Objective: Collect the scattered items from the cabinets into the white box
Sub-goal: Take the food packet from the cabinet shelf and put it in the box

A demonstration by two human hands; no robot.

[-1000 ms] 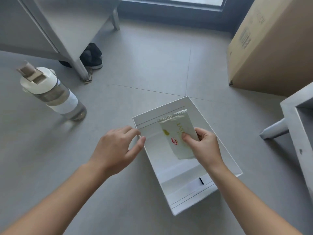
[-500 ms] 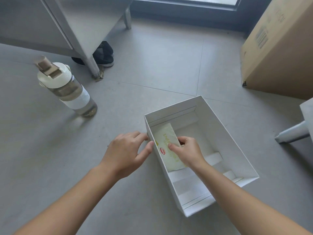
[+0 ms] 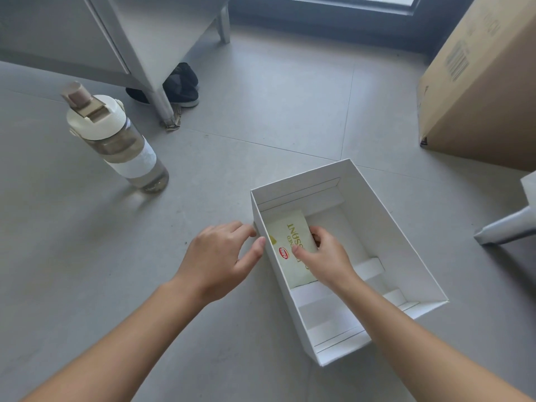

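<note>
Inside the white box [image 3: 377,216], the right hand [image 3: 324,256] half hides a pinched croissant packet [image 3: 290,250] — left hand [image 3: 220,256] loosely open, fingertips touching the box's wall

The pale packet [image 3: 293,250] reads "…SSANT", probably "croissant"; its small red logo is illegible.

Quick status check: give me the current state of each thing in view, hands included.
White box: open, on the floor.
Croissant packet: inside the box, against its left wall.
Right hand: grip on the packet.
Left hand: empty, fingers at the box's left wall.
Water bottle: upright, lid closed.
Cardboard box: on the floor.
</note>
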